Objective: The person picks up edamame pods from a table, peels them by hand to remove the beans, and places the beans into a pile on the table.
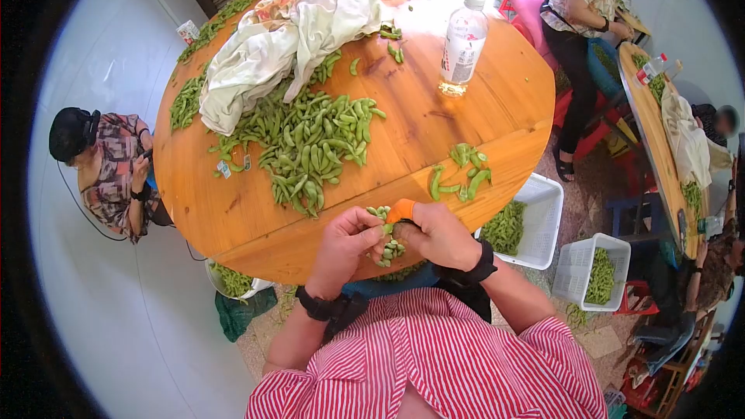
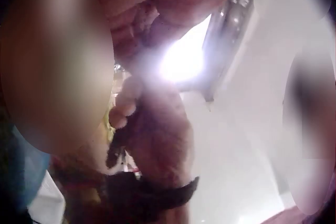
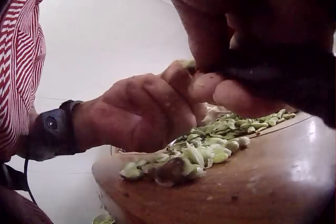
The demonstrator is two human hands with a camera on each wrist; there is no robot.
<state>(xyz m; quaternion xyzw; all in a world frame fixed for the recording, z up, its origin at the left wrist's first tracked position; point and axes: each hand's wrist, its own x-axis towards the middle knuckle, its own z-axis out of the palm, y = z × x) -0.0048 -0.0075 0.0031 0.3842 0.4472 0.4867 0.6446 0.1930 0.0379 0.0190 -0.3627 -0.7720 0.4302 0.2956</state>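
Observation:
At the table's near edge, both hands meet over a small green pod. The left hand pinches it between thumb and fingers; in the right wrist view the left hand comes in from the left. The right hand has its fingers curled round an orange and black item, whose shape is mostly hidden. Pale green beans show just below the fingers. In the right wrist view the right hand is dark and close. The left wrist view is blurred and glaring, with the right hand low in it.
On the round table lie a large heap of pods, a whitish cloth, a bottle and a small group of pods. White baskets holding pods stand at right. Other people sit around.

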